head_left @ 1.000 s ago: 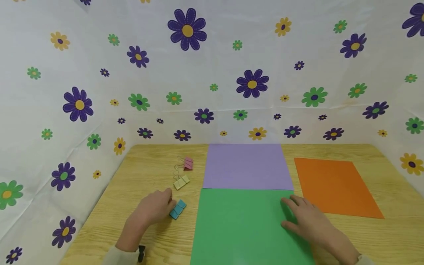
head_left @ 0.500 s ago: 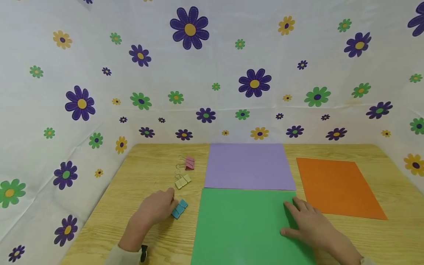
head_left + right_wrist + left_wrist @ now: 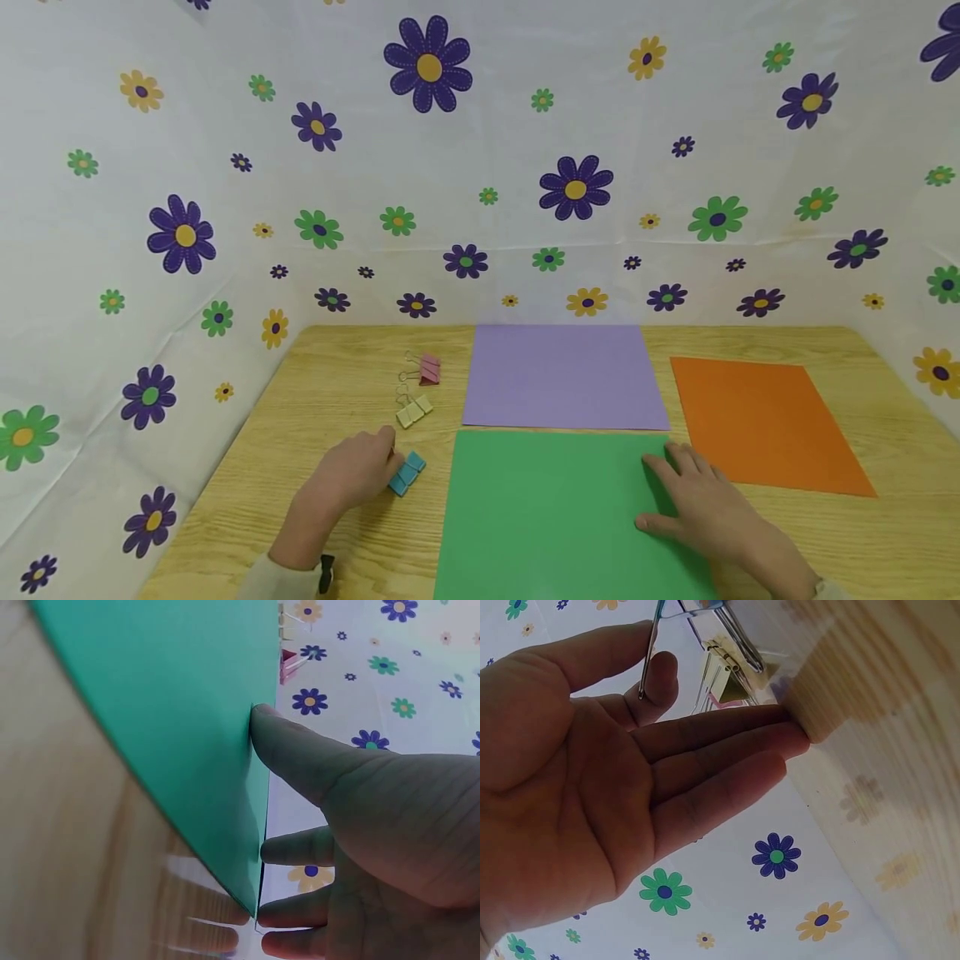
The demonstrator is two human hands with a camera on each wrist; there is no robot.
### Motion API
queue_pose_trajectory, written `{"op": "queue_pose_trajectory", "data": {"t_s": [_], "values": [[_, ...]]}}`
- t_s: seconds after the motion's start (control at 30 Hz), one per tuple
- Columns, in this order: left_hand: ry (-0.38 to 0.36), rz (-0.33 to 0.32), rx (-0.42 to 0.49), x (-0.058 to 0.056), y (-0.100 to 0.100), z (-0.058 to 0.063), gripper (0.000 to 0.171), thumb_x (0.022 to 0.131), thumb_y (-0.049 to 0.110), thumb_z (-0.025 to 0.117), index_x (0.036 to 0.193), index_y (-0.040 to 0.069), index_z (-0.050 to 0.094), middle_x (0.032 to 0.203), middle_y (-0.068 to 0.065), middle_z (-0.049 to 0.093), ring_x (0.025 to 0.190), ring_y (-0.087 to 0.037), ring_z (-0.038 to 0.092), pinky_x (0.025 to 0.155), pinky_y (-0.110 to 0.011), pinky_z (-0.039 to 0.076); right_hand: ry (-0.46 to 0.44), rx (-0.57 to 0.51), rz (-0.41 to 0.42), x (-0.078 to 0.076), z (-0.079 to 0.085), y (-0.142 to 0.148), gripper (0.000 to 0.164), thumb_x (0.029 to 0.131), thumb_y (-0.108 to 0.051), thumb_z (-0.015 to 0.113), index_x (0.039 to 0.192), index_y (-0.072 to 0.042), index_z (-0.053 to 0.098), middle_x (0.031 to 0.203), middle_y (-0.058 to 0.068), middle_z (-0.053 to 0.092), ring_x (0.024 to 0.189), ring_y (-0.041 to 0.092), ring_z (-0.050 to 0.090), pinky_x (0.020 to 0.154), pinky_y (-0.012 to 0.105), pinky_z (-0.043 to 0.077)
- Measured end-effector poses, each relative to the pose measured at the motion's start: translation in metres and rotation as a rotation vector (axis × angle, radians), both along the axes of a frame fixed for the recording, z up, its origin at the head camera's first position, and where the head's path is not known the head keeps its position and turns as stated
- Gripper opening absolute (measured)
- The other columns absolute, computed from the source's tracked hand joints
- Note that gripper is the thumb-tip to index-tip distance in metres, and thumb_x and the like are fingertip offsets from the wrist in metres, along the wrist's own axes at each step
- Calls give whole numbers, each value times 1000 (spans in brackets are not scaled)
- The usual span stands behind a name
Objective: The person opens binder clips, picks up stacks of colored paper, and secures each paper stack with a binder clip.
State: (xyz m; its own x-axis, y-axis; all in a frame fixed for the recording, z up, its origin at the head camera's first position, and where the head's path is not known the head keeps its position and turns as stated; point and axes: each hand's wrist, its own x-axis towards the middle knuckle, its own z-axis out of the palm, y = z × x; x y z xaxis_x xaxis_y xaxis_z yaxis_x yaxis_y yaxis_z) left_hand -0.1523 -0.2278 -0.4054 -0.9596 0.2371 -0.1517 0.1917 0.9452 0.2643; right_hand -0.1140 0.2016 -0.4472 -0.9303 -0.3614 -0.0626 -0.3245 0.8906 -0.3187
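Note:
My left hand pinches a wire handle of the blue binder clip between thumb and index finger, low over the table. In the left wrist view the wire handle sticks out between those fingertips, while the other fingers stretch down to the wood. With fingers spread, my right hand rests on the right side of the green sheet, near its far right corner. Its thumb presses flat on the sheet in the right wrist view.
Beyond the blue clip lie a yellow binder clip and a pink binder clip. A purple sheet lies behind the green one, and an orange sheet to the right. A flowered cloth walls the table's back and sides.
The green sheet has slid slightly towards me, and a thin strip of wood now shows between it and the purple sheet. My left hand stays at the blue binder clip.

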Motion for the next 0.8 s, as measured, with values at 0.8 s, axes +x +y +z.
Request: {"op": "queue_pose_trajectory", "data": {"t_s": [0.8], "values": [[-44, 20, 17, 2, 0, 1, 16, 100, 15, 55, 86, 9, 50, 60, -1, 42, 51, -13, 39, 47, -26, 28, -44, -80, -30, -11, -4, 3, 93, 83, -54, 74, 142, 9, 40, 149, 38, 31, 138, 59, 24, 107, 71, 27]]}}
